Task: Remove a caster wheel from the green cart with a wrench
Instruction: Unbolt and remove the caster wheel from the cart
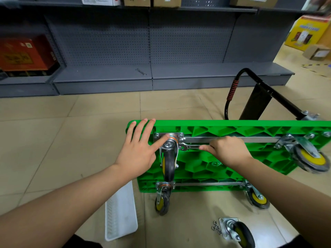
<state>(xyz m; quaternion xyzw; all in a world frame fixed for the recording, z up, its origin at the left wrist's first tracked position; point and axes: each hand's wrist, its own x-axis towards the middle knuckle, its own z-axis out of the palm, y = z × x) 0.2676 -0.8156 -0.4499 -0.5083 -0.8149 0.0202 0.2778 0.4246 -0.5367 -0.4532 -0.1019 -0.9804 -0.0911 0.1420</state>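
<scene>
The green cart [232, 165] lies upside down on the tiled floor, its ribbed underside facing up. A caster wheel [169, 163] with a black tyre stands on a metal plate at the cart's far-left corner. My left hand [141, 149] rests flat on that corner with straight fingers, the thumb touching the caster's swivel top. My right hand [226, 149] grips the handle of a silver wrench [188, 146], whose head sits at the right edge of the caster plate. Three more casters remain on the cart.
A loose caster [236, 231] and several small nuts [216, 228] lie on the floor at the bottom right. A white plastic tray [120, 213] lies to the left of the cart. The cart's black handle [232, 90] lies folded out behind. A second wrench [140, 71] rests on the grey shelf.
</scene>
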